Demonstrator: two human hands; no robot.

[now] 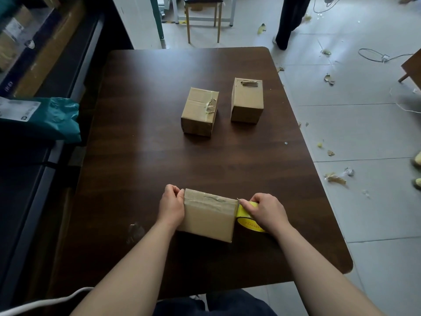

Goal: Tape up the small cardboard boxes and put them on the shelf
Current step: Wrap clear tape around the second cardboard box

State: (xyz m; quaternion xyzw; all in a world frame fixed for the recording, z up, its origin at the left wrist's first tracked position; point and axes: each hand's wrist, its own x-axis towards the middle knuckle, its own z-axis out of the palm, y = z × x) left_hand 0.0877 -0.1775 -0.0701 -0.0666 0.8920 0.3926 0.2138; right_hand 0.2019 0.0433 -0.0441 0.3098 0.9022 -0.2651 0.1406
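Near table edge: box between both hands. Left hand curled on box's top left edge, gripping it. Right hand wrapped round yellow tape roll — roll touching box's right side. Farther, mid-table — second box and third box, side by side, apart. Shelf far left.

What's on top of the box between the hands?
Wrinkled tape along the box top, from the left hand to the yellow roll in the right hand. Contents hidden by closed flaps.
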